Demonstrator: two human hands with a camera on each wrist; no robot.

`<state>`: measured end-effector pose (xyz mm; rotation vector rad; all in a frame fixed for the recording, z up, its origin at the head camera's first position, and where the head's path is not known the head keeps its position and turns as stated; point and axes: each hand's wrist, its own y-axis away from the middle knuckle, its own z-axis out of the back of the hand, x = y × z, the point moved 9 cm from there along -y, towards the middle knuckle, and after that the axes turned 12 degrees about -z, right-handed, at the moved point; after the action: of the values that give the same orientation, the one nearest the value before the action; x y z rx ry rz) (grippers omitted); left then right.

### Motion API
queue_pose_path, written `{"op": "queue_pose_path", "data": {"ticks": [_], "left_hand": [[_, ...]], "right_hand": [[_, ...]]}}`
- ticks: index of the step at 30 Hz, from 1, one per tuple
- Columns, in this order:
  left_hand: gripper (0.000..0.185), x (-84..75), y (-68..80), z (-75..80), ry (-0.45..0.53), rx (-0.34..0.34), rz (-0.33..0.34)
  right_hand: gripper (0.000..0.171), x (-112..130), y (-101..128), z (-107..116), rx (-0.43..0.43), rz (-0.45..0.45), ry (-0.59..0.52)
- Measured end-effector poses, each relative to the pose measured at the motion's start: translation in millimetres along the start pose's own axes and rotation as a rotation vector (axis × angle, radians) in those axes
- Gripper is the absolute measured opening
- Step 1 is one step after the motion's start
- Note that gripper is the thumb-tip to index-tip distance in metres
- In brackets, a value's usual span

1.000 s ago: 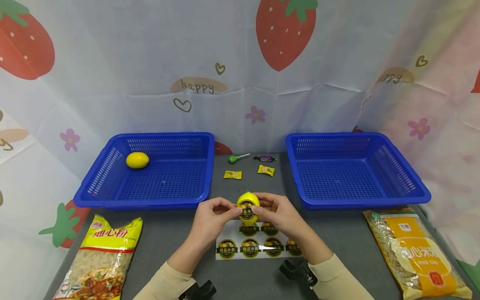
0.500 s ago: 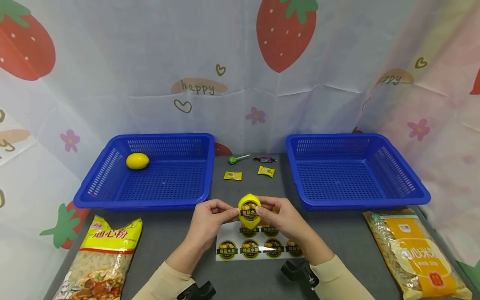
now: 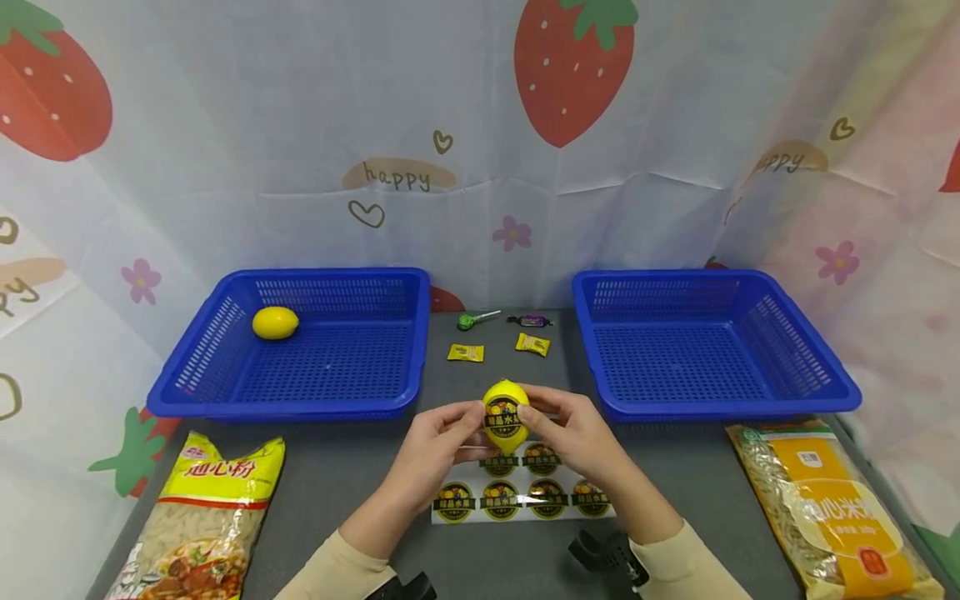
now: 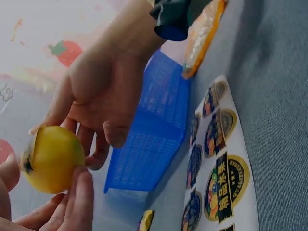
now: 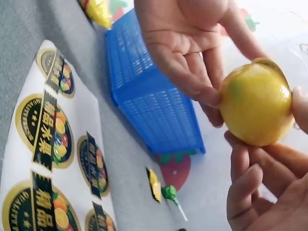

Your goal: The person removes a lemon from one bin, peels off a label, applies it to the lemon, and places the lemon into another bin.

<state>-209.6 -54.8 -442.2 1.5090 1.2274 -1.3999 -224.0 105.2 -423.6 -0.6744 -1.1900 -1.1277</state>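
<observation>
A yellow lemon [image 3: 506,392] is held up between my two hands at mid-table. A round black-and-gold sticker [image 3: 504,422] lies on its near face; one edge stands slightly off the peel in the right wrist view. My left hand [image 3: 438,442] grips the lemon's left side, thumb at the sticker's edge and fingers behind. My right hand [image 3: 573,429] holds the other side, its thumb on the sticker's right edge. Below them a white sheet [image 3: 487,514] of the same round stickers lies on the table, partly hidden by the hands.
Another lemon [image 3: 275,322] lies in the left blue basket [image 3: 288,410]. A second blue basket [image 3: 731,406] stands at right. Between them are a green lollipop [image 3: 467,321] and several wrapped candies [image 3: 466,352]. Food bags lie at left [image 3: 217,500] and right [image 3: 840,508].
The lemon has shifted slightly right with both hands. My left hand has moved in closer, its thumb now on the sticker's left edge and its fingers reaching behind the lemon.
</observation>
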Motion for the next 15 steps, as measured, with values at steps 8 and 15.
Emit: {"op": "queue_pose_path", "data": {"ticks": [8, 15], "left_hand": [[0.045, -4.3, -1.5, -9.8, 0.026, 0.06, -0.029], [0.049, -5.2, -0.2, -20.1, 0.098, 0.109, -0.034]], "right_hand": [[0.04, 13.3, 10.7, 4.0, 0.058, 0.036, 0.035], [0.044, 22.6, 18.5, 14.1, 0.073, 0.03, 0.151]]}}
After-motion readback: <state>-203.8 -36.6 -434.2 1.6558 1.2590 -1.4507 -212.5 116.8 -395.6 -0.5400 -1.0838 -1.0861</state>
